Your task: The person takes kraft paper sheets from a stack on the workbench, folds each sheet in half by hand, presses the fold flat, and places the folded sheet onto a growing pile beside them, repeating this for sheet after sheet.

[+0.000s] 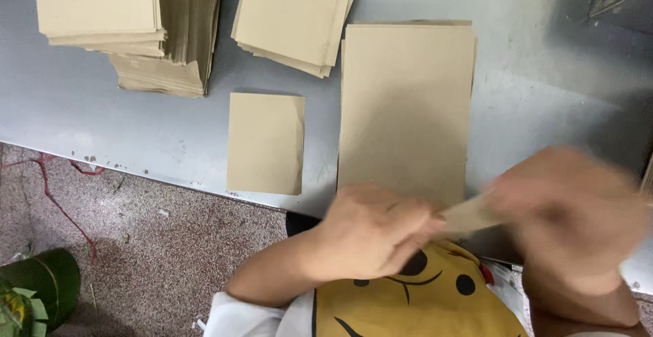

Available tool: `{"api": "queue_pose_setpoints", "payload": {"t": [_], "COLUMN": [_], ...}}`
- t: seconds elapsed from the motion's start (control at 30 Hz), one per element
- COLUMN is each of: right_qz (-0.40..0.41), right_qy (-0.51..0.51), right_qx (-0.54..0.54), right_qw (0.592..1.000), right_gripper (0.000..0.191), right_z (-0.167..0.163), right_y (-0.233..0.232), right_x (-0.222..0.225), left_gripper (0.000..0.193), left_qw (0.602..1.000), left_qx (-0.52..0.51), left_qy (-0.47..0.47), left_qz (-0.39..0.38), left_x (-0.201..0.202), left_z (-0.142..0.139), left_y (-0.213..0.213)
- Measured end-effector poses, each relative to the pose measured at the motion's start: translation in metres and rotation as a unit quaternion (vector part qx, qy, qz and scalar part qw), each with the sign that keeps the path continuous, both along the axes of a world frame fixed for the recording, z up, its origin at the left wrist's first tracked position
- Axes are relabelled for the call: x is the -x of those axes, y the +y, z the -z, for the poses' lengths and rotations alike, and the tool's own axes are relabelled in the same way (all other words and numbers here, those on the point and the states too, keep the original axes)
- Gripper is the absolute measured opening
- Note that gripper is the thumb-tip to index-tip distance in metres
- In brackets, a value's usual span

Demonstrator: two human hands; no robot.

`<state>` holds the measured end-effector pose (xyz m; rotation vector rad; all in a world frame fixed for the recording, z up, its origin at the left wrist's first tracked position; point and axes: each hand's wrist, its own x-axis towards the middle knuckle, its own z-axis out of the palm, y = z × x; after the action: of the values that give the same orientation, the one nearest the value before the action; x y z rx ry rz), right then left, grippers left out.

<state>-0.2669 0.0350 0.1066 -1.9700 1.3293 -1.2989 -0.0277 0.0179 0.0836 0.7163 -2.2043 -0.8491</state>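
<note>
at the lower left of the frame a green object (pixel 37 289) is sitting on the speckled floor (pixel 170 242), with a red string (pixel 51 187) lying near it. at the upper left, a tall stack of brown paper pieces (pixel 129 27) is resting on the grey table (pixel 544 72), and judging by its height a good share of pieces is already finished and set aside. just right of it, at the top centre, a second smaller stack (pixel 296 17) is lying fanned out. below that, a single folded piece (pixel 265 143) is lying flat near the table's front edge, apart from both stacks.

right of centre, a pile of large flat sheets (pixel 406 109) is lying lengthwise toward the person; these look unfolded, so some work is seemingly left (how many sheets are in the pile is not readable from above).

at the lower centre the left hand (pixel 371 231) is closing its fingers on one end of a thin strip of brown paper (pixel 469 216), held in the air just above the near end of the large sheets. the right hand (pixel 568 208), at the lower right, is blurred with motion; it is touching the other end of the strip, but i cannot tell how its fingers are set. this piece looks to be mid-handling, not yet laid with the others.
</note>
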Motion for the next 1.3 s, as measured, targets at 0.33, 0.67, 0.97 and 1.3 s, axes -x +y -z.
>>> {"api": "queue_pose_setpoints", "payload": {"t": [0.33,0.67,0.97,1.3], "right_qz": [0.090,-0.220,-0.235,-0.248], "right_qy": [0.088,0.295,0.257,0.227], "right_qx": [-0.046,-0.178,-0.228,-0.238], "right_qw": [0.991,0.913,0.909,0.911], "right_gripper": [0.032,0.043,0.036,0.029], "right_z": [0.030,0.047,0.050,0.058], "right_y": [-0.023,-0.012,-0.021,-0.018], "right_x": [0.013,-0.035,-0.032,-0.025], "left_gripper": [0.044,0.044,0.077,0.067], "left_qw": [0.907,0.725,0.819,0.864], "left_qx": [-0.344,-0.304,0.133,-0.082], "left_qy": [0.235,-0.397,-0.442,-0.381], "left_qz": [-0.058,-0.474,-0.341,-0.318], "left_x": [-0.088,-0.169,-0.149,-0.140], "left_z": [0.047,0.074,0.050,0.068], "left_y": [0.018,0.004,0.002,-0.016]}}
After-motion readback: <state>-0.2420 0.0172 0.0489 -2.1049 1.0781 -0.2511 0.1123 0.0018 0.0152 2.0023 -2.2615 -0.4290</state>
